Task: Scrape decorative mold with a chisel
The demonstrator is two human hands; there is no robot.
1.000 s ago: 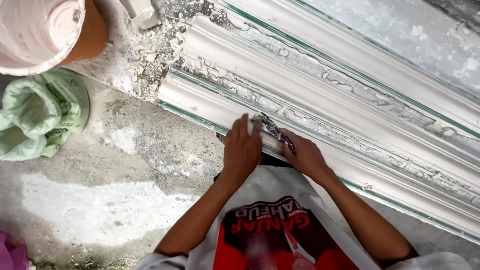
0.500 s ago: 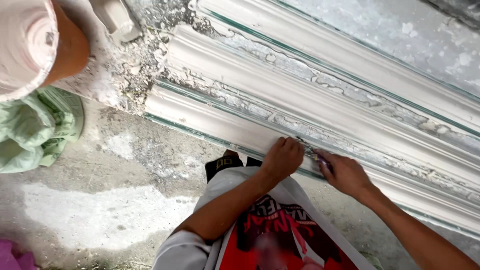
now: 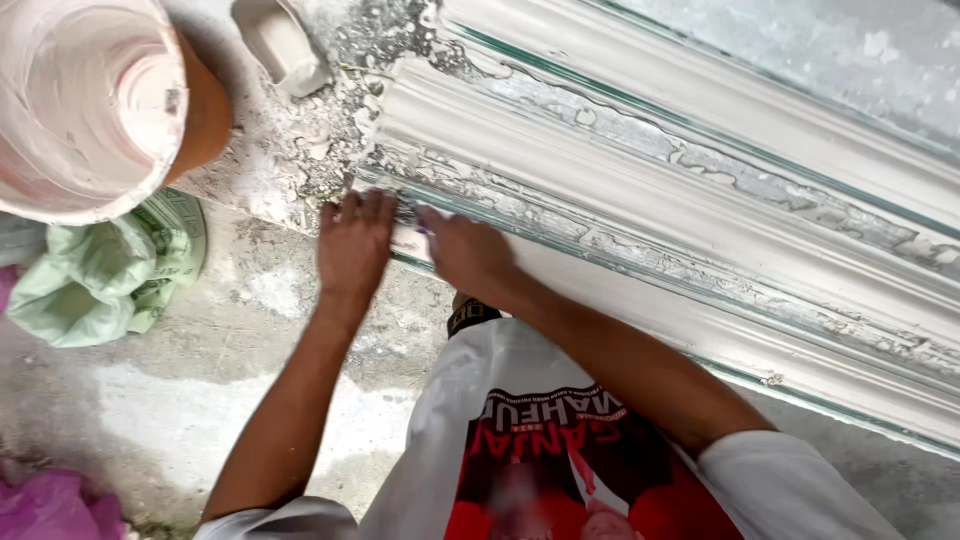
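Note:
A long white plaster moulding [image 3: 700, 200] lies slantwise on the concrete floor, its grooves lined with flaking plaster and thin green edges. My left hand [image 3: 355, 245] rests flat on the moulding's lower edge near its left end, fingers stretched out and holding nothing. Right beside it, my right hand [image 3: 470, 255] is closed around a small tool [image 3: 422, 220] whose tip touches the same lower edge. Most of the tool is hidden in my fingers. My white and red shirt fills the bottom of the view.
An orange bucket [image 3: 200, 120] coated inside with white plaster stands at the top left. A crumpled green bag [image 3: 110, 280] lies below it. A small white cup-like piece [image 3: 280, 45] and plaster crumbs [image 3: 300, 150] sit by the moulding's end. Something pink [image 3: 50, 505] shows at the bottom left.
Both hands have slid left along the moulding's lower edge to its left end. The view has followed them, bringing the bucket further into sight.

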